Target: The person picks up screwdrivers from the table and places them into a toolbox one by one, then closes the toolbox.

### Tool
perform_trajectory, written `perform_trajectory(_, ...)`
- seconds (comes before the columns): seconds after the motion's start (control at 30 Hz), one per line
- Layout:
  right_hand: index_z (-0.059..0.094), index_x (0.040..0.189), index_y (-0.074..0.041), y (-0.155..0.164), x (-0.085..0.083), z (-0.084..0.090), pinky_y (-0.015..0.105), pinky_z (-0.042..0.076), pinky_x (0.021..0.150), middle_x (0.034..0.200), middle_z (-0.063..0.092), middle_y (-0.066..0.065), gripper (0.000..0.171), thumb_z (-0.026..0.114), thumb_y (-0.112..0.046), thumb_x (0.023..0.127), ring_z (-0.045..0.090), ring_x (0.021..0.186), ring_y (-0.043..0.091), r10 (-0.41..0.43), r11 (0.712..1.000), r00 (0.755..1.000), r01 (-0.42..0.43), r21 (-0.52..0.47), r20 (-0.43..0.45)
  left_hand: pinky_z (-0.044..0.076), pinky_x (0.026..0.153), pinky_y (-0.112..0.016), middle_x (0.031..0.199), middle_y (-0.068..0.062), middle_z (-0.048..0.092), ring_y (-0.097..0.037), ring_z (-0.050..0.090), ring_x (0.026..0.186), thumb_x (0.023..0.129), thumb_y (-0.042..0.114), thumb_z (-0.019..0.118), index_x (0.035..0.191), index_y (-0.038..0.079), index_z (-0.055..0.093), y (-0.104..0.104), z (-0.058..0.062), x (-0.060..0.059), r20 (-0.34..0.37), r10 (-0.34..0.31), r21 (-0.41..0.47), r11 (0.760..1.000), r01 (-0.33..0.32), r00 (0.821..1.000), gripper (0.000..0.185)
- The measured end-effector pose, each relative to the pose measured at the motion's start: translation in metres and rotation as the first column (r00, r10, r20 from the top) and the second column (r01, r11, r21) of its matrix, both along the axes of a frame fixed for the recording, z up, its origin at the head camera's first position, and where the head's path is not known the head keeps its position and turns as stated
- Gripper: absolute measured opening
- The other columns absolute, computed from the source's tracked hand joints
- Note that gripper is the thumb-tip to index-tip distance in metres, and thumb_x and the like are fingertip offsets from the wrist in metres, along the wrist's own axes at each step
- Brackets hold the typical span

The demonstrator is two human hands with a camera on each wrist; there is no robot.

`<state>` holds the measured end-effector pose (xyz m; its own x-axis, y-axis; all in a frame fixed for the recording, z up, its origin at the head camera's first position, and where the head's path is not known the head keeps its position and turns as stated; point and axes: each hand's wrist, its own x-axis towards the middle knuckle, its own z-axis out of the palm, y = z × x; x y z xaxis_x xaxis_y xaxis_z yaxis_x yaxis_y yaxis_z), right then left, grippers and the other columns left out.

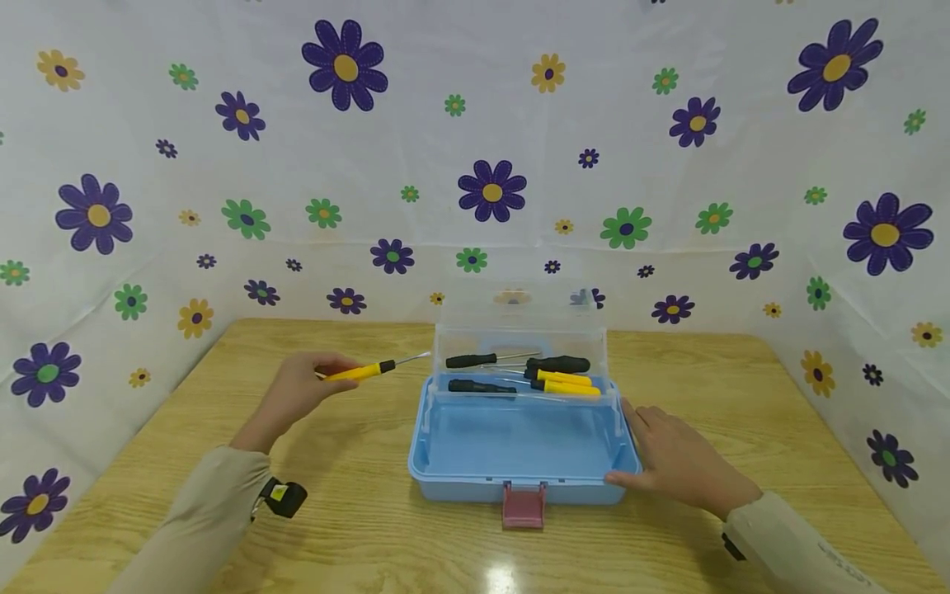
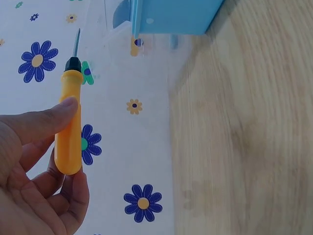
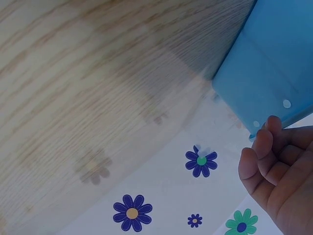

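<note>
My left hand (image 1: 308, 384) pinches a screwdriver with a yellow handle (image 1: 359, 374) and black collar, its thin metal shaft pointing right toward the toolbox. In the left wrist view the thumb lies on the yellow handle (image 2: 68, 132). My right hand (image 1: 679, 458) rests against the right side of the light blue toolbox (image 1: 519, 487), with the thumb at its front right corner. The right wrist view shows loosely bent fingers (image 3: 264, 144) at the box's rim. In the toolbox's raised clear lid (image 1: 519, 334) lie several screwdrivers with black or yellow handles (image 1: 567, 388).
The wooden table (image 1: 349, 528) carries the toolbox near its middle. A pink latch (image 1: 524, 505) hangs at the toolbox's front. Behind and on both sides rises a white cloth with printed flowers (image 1: 416, 165).
</note>
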<state>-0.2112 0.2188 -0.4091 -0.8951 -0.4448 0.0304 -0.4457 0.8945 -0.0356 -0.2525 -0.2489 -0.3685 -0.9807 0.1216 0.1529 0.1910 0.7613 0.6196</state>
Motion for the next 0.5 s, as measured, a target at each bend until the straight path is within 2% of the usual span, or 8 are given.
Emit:
perform_trajectory(0.3,0.033,0.142,0.006,0.0,0.001,-0.001,0.053,0.048,0.092,0.128,0.055,0.023,0.114,0.049,-0.082,0.07,0.057,0.111,0.036,-0.017,1.0,0.999,0.017,0.004,0.027,0.051,0.073,-0.031,0.108,-0.018,0.067,-0.026,0.059,0.089,0.086,0.018,0.068,0.11,0.004,0.069,0.021,0.009,-0.015,0.027,-0.028,-0.021,0.999,0.029,0.999,0.028)
perform_trajectory(0.5,0.035,0.141,0.006,-0.001,0.0,0.001,0.052,0.049,0.092,0.126,0.056,0.023,0.114,0.049,-0.082,0.071,0.058,0.109,0.035,-0.007,1.0,1.0,0.007,0.01,0.009,0.048,0.071,-0.027,0.102,-0.014,0.069,-0.023,0.059,0.087,0.086,0.017,0.068,0.107,0.005,0.07,0.038,0.018,-0.024,-0.001,-0.082,-0.024,0.996,0.082,0.997,0.024)
